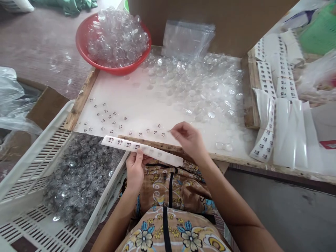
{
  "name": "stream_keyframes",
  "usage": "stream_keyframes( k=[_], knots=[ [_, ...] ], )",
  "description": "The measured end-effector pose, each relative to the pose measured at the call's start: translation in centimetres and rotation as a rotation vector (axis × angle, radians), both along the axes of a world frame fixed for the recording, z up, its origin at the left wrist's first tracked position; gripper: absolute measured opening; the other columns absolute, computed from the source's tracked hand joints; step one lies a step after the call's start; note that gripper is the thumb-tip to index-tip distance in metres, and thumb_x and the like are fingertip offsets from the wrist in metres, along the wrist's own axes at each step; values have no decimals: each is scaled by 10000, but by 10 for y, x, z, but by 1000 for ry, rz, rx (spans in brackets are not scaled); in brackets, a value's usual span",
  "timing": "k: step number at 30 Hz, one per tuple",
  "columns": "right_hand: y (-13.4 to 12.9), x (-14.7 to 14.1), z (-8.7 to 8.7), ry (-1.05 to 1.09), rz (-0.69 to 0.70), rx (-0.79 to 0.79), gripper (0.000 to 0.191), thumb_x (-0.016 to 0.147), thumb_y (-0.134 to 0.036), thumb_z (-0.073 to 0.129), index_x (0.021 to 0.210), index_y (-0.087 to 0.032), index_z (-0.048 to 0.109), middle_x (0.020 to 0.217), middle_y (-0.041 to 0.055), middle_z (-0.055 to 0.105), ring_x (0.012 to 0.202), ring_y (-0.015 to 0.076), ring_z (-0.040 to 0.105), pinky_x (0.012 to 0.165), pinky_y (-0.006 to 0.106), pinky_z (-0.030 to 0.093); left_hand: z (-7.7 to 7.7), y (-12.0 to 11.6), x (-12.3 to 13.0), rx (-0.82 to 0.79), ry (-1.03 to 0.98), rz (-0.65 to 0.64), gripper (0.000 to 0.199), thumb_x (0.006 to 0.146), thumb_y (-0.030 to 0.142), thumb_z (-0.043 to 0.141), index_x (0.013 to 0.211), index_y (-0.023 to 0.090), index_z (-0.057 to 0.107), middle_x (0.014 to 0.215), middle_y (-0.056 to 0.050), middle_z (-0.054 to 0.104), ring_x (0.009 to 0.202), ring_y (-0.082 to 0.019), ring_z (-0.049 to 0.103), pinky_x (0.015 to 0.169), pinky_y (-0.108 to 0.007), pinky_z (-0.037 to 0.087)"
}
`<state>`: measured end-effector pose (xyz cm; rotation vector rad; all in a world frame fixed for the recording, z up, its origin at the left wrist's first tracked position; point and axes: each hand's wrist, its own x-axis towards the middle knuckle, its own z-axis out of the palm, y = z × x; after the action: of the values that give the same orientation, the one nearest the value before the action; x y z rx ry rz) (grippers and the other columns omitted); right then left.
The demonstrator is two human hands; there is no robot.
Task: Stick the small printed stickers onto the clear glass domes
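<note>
My left hand [135, 169] pinches a white strip of stickers [122, 142] at the table's front edge, thumb on top. Small panda-like pictures show on its left part; to the right of my thumb the strip is mostly blank, with faint marks. Just above the white tabletop [136, 105], my right hand [187, 138] has its thumb and forefinger pinched together. Whatever is between these fingertips is too small to make out. Loose panda stickers [155, 132] lie to the left of that hand, several of them scattered toward the table's left corner.
Clear discs [196, 87] spread over the table's back and right. A red bowl [112, 70] heaped with clear discs stands at the back left. Below left is a white crate [98, 210] of dark-patterned discs. More sticker strips [265, 136] hang at the right, beyond a wooden edge [250, 94].
</note>
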<state>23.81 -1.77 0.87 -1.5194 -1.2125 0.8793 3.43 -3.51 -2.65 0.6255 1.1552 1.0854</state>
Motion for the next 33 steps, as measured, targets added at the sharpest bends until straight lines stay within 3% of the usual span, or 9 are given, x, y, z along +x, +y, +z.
stream_keyframes(
  k=[2,5,11,14,18,25,28,31,33],
  knots=[
    [9,26,-11,-56,-130,-97,188,835,-377,620,809,-192,596,707,17,596,625,137,521,583,282,430,-1,1,-1,-1,7,4,350,808,508,718,927,179,739,897,-59,769,863,-238,740,824,-381,607],
    [15,49,-28,-153,-184,-227,176,790,-358,616,757,-187,588,635,-3,555,570,121,463,558,278,374,-4,1,0,-14,3,-1,352,800,506,727,923,176,737,897,-59,767,878,-240,736,823,-376,608],
    [14,47,-34,-281,-157,-293,130,755,-314,596,717,-190,600,651,13,584,589,138,496,567,273,369,-5,3,2,-18,-6,4,337,792,487,742,917,174,737,845,-38,753,821,-215,734,774,-340,619],
    [14,43,-35,-394,-132,-261,102,780,-282,567,756,-194,612,694,24,598,619,152,525,598,276,386,-5,5,1,-13,-4,9,324,787,479,749,879,169,734,807,-29,745,797,-205,731,789,-342,615],
    [18,31,-39,-579,-125,-165,112,814,-249,533,819,-185,624,910,92,608,661,158,553,651,302,411,-5,4,2,-2,-3,5,328,787,487,745,873,171,733,811,-31,750,800,-208,730,802,-352,610],
    [21,2,-31,-439,-14,-128,261,895,-336,533,1114,-200,580,912,83,666,695,191,599,633,308,449,0,0,-1,5,6,26,341,771,490,758,872,166,726,819,-36,752,793,-214,731,786,-357,611],
    [11,18,-28,-518,-101,-97,211,914,-299,505,1065,-194,607,1015,113,667,731,197,603,686,341,466,0,1,-5,7,20,45,343,762,496,762,846,166,722,799,-34,749,781,-212,732,790,-362,611],
    [-3,42,-30,-710,-244,-128,185,897,-252,520,1032,-186,629,1041,139,666,854,263,596,756,405,460,-3,2,-5,1,28,40,353,762,507,758,877,174,729,825,-39,754,802,-217,735,791,-364,612],
    [-10,52,-34,-799,-252,-159,179,886,-226,532,1022,-187,642,1027,146,676,932,306,573,785,433,454,-3,3,-2,2,26,14,353,777,509,744,891,175,732,850,-44,757,820,-219,735,788,-355,612]
  ],
)
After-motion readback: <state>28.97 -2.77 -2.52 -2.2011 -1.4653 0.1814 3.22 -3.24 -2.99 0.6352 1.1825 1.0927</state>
